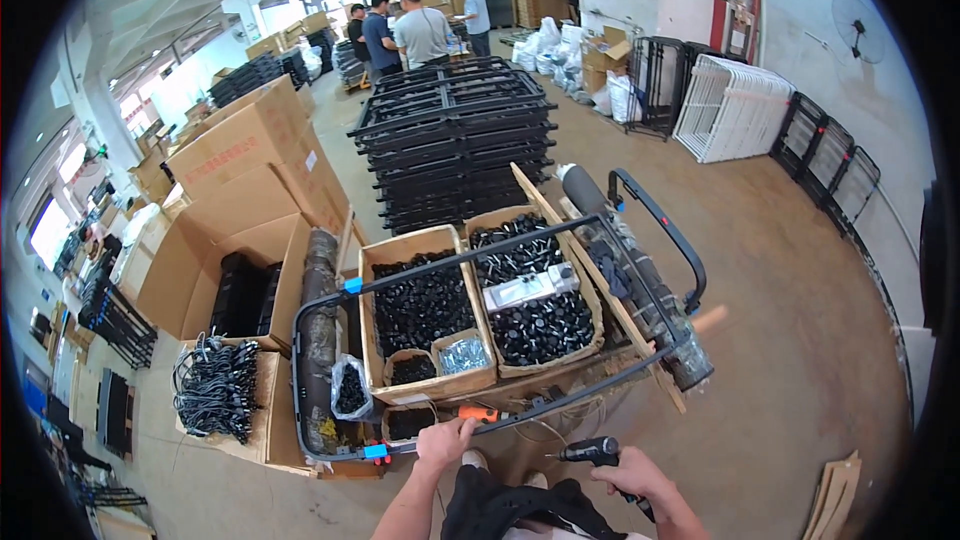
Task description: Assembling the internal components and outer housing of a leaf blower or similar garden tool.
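This is a factory assembly hall or warehouse with a bare concrete floor (800, 360). Stacked black metal frames (455, 140) fill the far middle, large cardboard cartons (255, 155) stand left, and open boxes of black parts (425, 305) sit near.

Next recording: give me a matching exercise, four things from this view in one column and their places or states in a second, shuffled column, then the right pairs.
Things:
1. Left hand
2. Right hand
3. White metal part
4. Bundle of black cables

Places or states:
A. lying on the black knobs in a cardboard box
B. gripping a black power screwdriver
C. on a carton at the far left
D. grasping the black metal frame at its near bar

Pairs: 1-D, 2-B, 3-A, 4-C
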{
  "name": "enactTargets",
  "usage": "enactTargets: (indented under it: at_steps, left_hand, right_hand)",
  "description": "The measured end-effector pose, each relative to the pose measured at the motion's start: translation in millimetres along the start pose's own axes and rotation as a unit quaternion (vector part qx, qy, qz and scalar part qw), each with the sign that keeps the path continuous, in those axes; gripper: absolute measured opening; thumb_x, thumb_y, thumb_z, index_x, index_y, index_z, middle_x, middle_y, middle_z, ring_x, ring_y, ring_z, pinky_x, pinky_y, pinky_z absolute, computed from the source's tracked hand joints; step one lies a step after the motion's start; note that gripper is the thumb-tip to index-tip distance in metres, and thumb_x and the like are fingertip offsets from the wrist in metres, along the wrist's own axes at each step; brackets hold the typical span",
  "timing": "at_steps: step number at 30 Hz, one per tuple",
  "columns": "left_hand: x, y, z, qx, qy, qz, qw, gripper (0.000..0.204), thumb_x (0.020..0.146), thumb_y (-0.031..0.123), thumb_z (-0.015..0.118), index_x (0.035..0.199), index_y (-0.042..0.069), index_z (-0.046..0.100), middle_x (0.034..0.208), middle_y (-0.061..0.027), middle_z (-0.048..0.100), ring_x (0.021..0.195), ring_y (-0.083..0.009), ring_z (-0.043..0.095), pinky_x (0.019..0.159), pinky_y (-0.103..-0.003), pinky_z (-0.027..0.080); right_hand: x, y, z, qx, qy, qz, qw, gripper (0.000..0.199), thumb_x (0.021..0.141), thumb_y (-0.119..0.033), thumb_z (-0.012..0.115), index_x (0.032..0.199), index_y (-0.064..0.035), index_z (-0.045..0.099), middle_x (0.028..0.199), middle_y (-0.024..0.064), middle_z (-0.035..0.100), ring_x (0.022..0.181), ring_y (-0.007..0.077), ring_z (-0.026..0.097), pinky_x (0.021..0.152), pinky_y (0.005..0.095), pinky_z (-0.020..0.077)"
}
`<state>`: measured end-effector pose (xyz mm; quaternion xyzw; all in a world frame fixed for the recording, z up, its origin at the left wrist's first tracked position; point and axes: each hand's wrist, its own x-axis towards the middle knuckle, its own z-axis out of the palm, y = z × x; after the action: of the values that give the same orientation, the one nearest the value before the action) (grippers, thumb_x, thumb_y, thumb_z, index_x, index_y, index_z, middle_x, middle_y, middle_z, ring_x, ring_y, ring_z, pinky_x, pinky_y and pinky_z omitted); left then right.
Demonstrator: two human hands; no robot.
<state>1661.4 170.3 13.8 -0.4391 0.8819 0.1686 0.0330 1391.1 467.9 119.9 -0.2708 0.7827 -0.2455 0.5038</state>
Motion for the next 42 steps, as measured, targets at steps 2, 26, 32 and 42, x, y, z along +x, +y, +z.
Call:
enactTargets:
  at_steps: [2, 26, 32, 42]
  left_hand:
    - [-1.5, 0.0, 1.2, 0.0, -0.005, -0.001, 1.0, 0.061, 0.106, 0.062, 0.041, 0.1, 0.015, 0.079, 0.089, -0.0184, 0.078, 0.084, -0.0388, 0.076, 0.076, -0.052, 0.059]
    - [0.3, 3.7, 2.5, -0.037, 0.032, -0.018, 0.999, 0.056, 0.104, 0.062, 0.046, 0.097, 0.018, 0.081, 0.085, -0.0152, 0.077, 0.079, -0.0373, 0.076, 0.07, -0.051, 0.059]
    - [-4.3, 1.9, -0.2, -0.069, 0.038, -0.012, 0.997, 0.057, 0.105, 0.061, 0.044, 0.093, 0.016, 0.077, 0.085, -0.0151, 0.077, 0.079, -0.0384, 0.074, 0.069, -0.053, 0.057]
    - [-1.9, -5.1, 12.4, -0.058, 0.098, 0.014, 0.993, 0.048, 0.102, 0.056, 0.054, 0.088, 0.016, 0.078, 0.072, -0.0135, 0.074, 0.066, -0.0346, 0.073, 0.057, -0.049, 0.056]
  right_hand:
    - [-2.6, -9.7, 0.9, -0.007, 0.0, 0.005, 1.0, 0.038, 0.084, -0.038, 0.08, 0.096, -0.0021, 0.078, 0.066, 0.0066, 0.073, 0.062, 0.0155, 0.071, 0.058, 0.0319, 0.0542]
    - [28.9, 14.4, 17.4, 0.022, -0.021, 0.017, 0.999, 0.034, 0.081, -0.028, 0.077, 0.097, 0.0021, 0.074, 0.068, 0.0087, 0.071, 0.061, 0.0172, 0.071, 0.058, 0.033, 0.0554]
    - [34.8, 9.9, 20.4, 0.015, -0.029, -0.002, 0.999, 0.037, 0.079, -0.027, 0.078, 0.101, 0.0029, 0.073, 0.066, 0.0095, 0.07, 0.058, 0.0175, 0.071, 0.054, 0.0335, 0.0538]
    - [52.6, 13.2, 24.4, 0.006, -0.029, 0.001, 1.0, 0.032, 0.079, -0.024, 0.078, 0.094, 0.0042, 0.071, 0.064, 0.0102, 0.069, 0.056, 0.0179, 0.069, 0.054, 0.0333, 0.0526]
